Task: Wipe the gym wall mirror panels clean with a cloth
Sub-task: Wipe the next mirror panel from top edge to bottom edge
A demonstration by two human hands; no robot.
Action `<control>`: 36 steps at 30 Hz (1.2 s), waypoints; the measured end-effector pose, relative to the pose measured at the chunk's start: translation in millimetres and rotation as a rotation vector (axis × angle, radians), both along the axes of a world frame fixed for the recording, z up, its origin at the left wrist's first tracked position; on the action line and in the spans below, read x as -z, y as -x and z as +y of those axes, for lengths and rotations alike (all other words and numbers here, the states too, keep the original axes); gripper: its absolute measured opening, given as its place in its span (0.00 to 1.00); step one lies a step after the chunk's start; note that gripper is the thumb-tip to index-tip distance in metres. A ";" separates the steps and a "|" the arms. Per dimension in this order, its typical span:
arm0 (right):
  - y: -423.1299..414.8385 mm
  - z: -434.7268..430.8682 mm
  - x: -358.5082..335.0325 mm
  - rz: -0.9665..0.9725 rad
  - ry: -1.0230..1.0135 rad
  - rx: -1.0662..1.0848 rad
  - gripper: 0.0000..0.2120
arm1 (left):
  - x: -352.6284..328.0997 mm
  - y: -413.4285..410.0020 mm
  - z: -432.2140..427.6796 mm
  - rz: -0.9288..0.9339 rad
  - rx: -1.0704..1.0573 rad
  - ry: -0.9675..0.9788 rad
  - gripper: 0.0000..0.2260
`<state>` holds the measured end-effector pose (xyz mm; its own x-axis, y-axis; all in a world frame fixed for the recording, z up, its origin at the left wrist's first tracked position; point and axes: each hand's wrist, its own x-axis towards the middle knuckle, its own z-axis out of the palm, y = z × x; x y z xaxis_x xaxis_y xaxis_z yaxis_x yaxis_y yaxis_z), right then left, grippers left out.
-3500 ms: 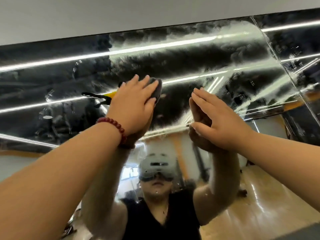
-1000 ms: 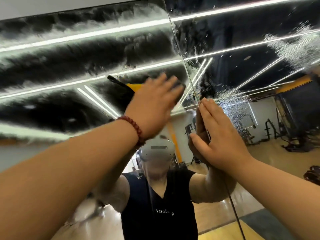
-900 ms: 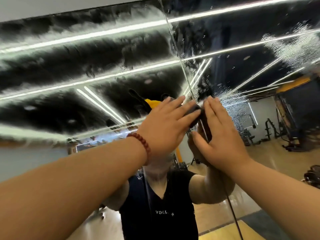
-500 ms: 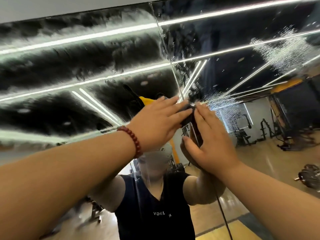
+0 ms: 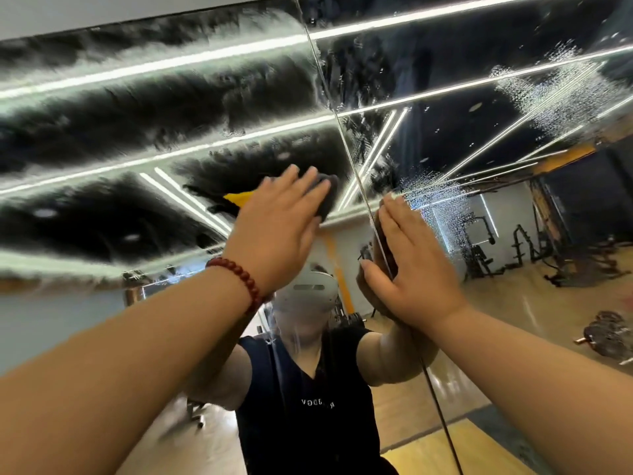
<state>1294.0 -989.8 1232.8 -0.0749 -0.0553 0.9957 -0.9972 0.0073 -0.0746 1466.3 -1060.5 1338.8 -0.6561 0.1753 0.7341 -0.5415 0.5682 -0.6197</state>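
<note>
Here, left hand [image 5: 274, 231] presses a dark cloth [image 5: 325, 197] flat-fingered against the left mirror panel [image 5: 102, 132]. Right hand [image 5: 411, 269] rests flat, fingers straight, empty, over the panel seam [image 5: 346, 149].

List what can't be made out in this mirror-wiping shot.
- Cloth, head view: mostly hidden under the left hand; its full shape is unknown.
- Right hand palm contact with the mirror: hidden by the hand itself.
- Shirt lettering: small, blurred.
- Panels' lower edge: cut off by the frame.
</note>
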 end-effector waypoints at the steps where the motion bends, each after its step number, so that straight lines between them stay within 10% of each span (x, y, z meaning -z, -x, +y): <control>1: -0.7 1.3 -0.2 -0.006 -0.009 -0.001 0.36 | 6.2 -2.3 -0.5 0.051 0.003 -0.009 0.24; 6: -9.5 8.7 12.4 -0.003 -0.077 -0.064 0.37 | 70.2 -4.2 0.0 -0.057 0.180 -0.105 0.22; 11: -34.8 28.0 36.2 -0.161 -0.125 -0.302 0.33 | 92.3 -23.4 20.7 0.212 0.555 -0.605 0.22; 18: -82.9 52.2 69.0 -0.509 -0.226 -0.907 0.10 | 160.2 -40.6 50.9 0.204 0.643 -1.046 0.27; 36: -107.0 64.9 175.7 -1.177 -0.353 -0.927 0.04 | 280.9 -78.0 53.0 0.460 0.835 -2.021 0.09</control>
<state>1401.0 -925.0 1057.1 -0.5910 -0.7378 0.3261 -0.0409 -0.3763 -0.9256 1544.3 -1007.5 1057.9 -0.6409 -0.7143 0.2811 0.1941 0.2036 0.9596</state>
